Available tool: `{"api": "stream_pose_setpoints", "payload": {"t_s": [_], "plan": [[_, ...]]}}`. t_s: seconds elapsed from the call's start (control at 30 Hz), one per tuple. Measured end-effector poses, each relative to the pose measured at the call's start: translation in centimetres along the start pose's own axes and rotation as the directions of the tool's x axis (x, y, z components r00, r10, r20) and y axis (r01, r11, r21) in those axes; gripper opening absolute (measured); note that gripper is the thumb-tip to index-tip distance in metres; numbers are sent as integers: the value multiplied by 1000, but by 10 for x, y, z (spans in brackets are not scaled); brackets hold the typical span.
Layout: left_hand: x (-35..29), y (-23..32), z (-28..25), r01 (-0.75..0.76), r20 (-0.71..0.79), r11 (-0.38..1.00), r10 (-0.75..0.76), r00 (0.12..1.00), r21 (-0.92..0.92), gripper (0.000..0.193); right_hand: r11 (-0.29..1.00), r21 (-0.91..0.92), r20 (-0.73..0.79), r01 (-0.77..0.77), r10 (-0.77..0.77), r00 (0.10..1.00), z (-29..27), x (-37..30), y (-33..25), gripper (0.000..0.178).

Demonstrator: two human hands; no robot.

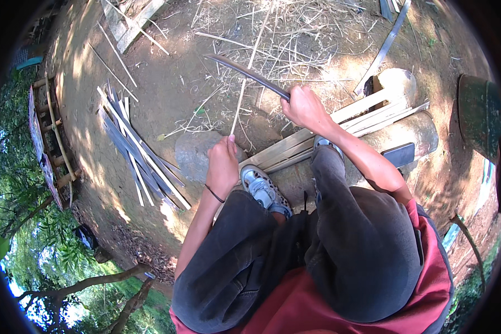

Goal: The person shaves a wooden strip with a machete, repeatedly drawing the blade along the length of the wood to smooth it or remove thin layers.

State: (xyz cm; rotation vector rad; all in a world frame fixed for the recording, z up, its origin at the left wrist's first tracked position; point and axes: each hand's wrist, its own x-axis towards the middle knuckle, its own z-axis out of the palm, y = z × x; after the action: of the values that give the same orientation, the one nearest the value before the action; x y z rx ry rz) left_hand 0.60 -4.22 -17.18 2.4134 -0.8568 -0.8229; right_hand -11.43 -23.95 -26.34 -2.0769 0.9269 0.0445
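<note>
My left hand (224, 161) is closed on the near end of a long thin strip, likely split bamboo (240, 106), which runs away from me toward the top of the view. In my right hand (304, 107) is the handle of a long knife (245, 70) with a slightly curved dark blade. The blade points to the far left and crosses the strip; whether it touches the strip I cannot tell. Under my shoes (258, 188) lie several pale split lengths (295, 146), beside a thick log (426, 131). Most of the knife's handle is hidden in my fist.
A bundle of split strips (136, 147) lies on the ground at left, near a flat stone (197, 155). Thin shavings (300, 50) litter the far ground. A dark phone (399, 155) rests on the log. A green drum (479, 108) stands at far right.
</note>
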Motion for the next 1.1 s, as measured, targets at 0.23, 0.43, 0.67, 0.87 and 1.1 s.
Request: {"api": "stream_pose_setpoints", "payload": {"t_s": [0.23, 0.43, 0.67, 0.87, 1.1], "plan": [[-3, 22, -8, -33, 82, 999, 32, 996, 13, 37, 434, 799, 410, -416, 111, 905, -17, 3, -37, 18], [-11, 50, -17, 65, 172, 997, -70, 983, 34, 32, 256, 883, 397, -394, 41, 917, -30, 13, -42, 19], [14, 54, -25, 263, 293, 790, -110, 950, -554, 31, 426, 841, 422, -335, -125, 898, -42, -12, -87, 19], [16, 54, -27, 131, 104, 779, -86, 991, -613, 33, 702, 712, 179, 4, -187, 966, -51, -12, -96, 20], [18, 50, -19, -21, -91, 842, -33, 995, -540, 27, 927, 198, -44, 318, -316, 948, -36, -39, -99, 16]]}}
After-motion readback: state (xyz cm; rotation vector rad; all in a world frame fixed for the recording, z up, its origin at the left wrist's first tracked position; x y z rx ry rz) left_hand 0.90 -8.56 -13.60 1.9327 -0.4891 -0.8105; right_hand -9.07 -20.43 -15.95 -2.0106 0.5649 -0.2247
